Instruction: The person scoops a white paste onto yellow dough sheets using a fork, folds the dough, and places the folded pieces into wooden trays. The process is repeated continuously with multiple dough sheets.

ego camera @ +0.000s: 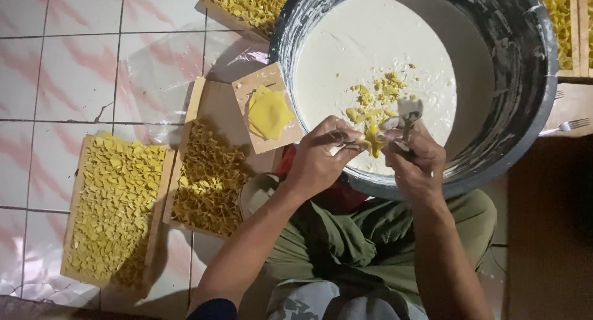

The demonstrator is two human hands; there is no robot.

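Over the near rim of the dark basin (531, 104) of white paste, a thin yellow wrapper (372, 138), judged light, soft and easily torn, is pinched at its edges by the left hand (318, 159), while a small spoon (409, 110) is held in the right hand (417, 162).

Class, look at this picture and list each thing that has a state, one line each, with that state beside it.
large basin: partly filled with white paste, yellow bits on top
left hand: pinching a yellow wrapper
right hand: holding a metal utensil over the basin
small board: carries a stack of flat yellow squares
left tray: full of folded yellow pieces
middle tray: partly filled
fork: lying beside the basin
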